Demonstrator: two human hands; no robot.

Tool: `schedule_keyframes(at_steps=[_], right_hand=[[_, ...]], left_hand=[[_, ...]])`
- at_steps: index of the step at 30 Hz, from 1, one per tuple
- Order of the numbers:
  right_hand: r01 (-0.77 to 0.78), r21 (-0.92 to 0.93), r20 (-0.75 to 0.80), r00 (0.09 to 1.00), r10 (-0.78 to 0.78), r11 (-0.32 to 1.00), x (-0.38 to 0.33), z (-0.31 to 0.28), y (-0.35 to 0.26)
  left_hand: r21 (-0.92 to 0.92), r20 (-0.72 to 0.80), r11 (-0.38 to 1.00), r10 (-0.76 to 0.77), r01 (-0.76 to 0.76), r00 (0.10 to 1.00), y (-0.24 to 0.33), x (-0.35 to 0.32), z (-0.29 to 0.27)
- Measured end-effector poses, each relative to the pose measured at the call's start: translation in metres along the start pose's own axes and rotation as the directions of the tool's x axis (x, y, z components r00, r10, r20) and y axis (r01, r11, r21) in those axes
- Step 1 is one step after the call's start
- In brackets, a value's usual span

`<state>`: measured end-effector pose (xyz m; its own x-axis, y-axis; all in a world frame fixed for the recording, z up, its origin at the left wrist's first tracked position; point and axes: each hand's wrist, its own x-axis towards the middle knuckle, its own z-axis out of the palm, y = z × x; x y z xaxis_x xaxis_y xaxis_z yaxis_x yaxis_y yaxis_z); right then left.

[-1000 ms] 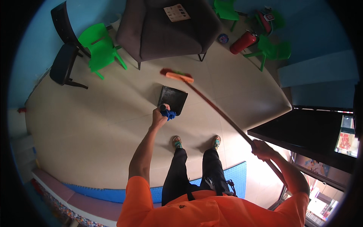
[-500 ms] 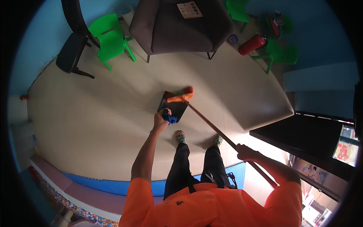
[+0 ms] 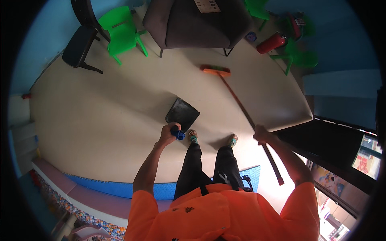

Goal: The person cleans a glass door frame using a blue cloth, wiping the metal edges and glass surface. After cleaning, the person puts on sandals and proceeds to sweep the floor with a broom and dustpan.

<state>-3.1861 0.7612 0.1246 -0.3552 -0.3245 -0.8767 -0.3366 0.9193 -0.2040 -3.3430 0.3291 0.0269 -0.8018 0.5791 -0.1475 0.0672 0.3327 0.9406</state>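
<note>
My left hand (image 3: 168,132) is closed round the upper end of a dustpan's handle, where something blue is bunched. Below it the black dustpan (image 3: 184,114) rests on the floor just ahead of my left foot. My right hand (image 3: 262,134) grips the long shaft of a broom (image 3: 237,98) partway down, with the shaft's end sticking out behind it toward my elbow. The broom's orange head with red and green bristles (image 3: 217,71) lies out ahead on the floor, apart from the dustpan and near the armchair's front legs.
A dark grey armchair (image 3: 197,30) stands ahead, paper on its seat. Green chairs (image 3: 122,34) are on both sides of it, and a black chair (image 3: 78,46) is at far left. A red fire extinguisher (image 3: 272,43) lies at right. Blue mat (image 3: 161,190) edges the floor behind my feet.
The broom head has moved off the dustpan, forward and to the right, toward the armchair. My right hand has shifted forward. My left hand and the dustpan have barely moved.
</note>
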Motion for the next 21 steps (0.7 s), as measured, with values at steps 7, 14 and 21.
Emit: schedule_keyframes(at_steps=[7,14,21], right_hand=[[-0.328,0.850,0.258,0.941,0.217,0.411,-0.100,0.001,-0.132],[-0.307,0.741,0.061,0.916,0.396,0.598,-0.097,-0.039,-0.079],[-0.249,0.700,-0.119,0.884,0.453,0.669,0.062,-0.126,-0.048]], left_hand=[[-0.035,-0.116,0.999,0.028,-0.032,0.993,-0.016,-0.022,0.018],[-0.105,-0.249,0.994,-0.029,0.002,0.968,-0.027,-0.069,0.026],[-0.319,-0.323,0.937,-0.247,0.140,0.914,-0.041,-0.120,0.021]])
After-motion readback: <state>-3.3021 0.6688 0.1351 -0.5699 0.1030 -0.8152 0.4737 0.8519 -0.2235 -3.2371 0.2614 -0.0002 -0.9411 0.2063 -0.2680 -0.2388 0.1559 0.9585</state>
